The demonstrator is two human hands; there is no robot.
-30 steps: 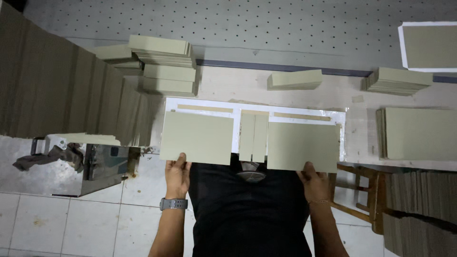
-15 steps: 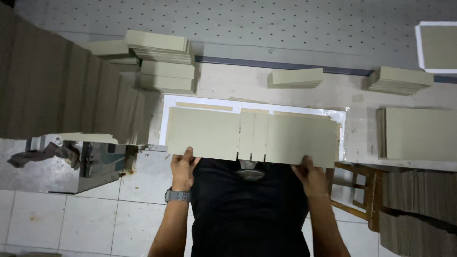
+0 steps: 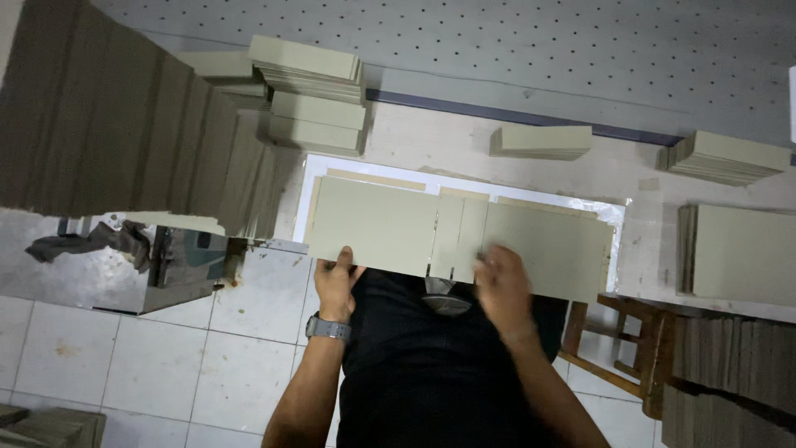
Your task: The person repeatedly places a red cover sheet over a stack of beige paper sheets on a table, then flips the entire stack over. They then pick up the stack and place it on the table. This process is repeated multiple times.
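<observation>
Table [image 3: 398, 141]: pale, worn surface, carrying several stacks of grey-green board. A long fanned stack [image 3: 124, 124] runs down its left side and overhangs the edge above the tiled floor [image 3: 108, 357]; a knock from an elbow would likely send it sliding off.

White sheet [image 3: 308, 187]: lies flat on the table at the near edge, under the work.

Cover board [image 3: 460, 236]: three joined panels, two wide and one narrow in the middle, lying on the white sheet with the near edge projecting toward the person. The narrow hinges look like the weak point; uneven pull from either side could skew or crease them.

Left hand [image 3: 333, 286]: fingers closed on the near edge of the left panel, thumb on top.

Right hand [image 3: 500, 282]: blurred, over the near edge by the middle panel. Whether it grips or merely rests cannot be told. A loose hold here could let the board shift off square.
</observation>
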